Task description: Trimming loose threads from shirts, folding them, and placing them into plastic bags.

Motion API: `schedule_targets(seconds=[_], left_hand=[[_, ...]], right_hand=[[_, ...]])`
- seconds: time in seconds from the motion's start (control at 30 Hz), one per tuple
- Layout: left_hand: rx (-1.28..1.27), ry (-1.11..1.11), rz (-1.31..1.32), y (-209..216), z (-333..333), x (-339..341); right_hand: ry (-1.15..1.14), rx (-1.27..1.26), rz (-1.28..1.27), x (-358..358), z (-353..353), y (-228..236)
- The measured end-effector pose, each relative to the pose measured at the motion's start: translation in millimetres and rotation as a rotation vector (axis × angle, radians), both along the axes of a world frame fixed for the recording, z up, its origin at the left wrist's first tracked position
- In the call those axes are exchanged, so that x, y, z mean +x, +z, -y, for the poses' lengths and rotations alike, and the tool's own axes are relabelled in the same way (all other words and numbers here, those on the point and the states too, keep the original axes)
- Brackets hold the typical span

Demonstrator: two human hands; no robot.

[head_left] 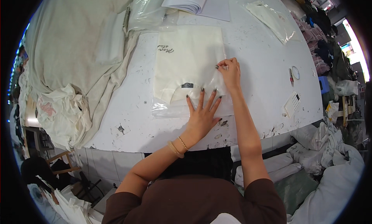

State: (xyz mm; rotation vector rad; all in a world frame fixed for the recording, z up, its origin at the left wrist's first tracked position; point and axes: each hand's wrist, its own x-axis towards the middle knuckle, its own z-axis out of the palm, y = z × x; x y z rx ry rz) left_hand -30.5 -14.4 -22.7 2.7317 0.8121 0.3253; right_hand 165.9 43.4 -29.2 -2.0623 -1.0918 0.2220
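A folded cream T-shirt [190, 49] lies in a clear plastic bag [166, 109] on the white table, its neckline and dark label toward me. My left hand [201, 117] presses flat on the lower part of the bag, fingers spread, just below the collar. At the right edge of the bag, my right hand [231, 73] is closed in a pinch on the plastic, thumb against the fingers. The film is wrinkled between the two hands. Two bracelets [177, 147] circle my left wrist.
Beige fabric [77, 34] and a crumpled white garment [64, 113] cover the table's left side. A stack of clear bags [145, 11] and papers [190, 1] lie at the back. On the right are another bagged garment [269, 18], snips [291, 77], a tape roll [295, 72] and a sticker sheet [292, 104].
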Motion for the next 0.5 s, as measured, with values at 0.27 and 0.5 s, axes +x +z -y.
schedule_targets(seconds=[0.27, 0.5], left_hand=[[-0.004, 0.002, 0.017, -4.5, -2.3, -2.6], [-0.025, 0.003, 0.031, -1.1, -0.3, -1.3]], right_hand=[[-0.014, -0.005, -0.304, 13.4, -8.6, 13.4], [0.014, -0.019, 0.137, -5.9, 7.5, 1.7]])
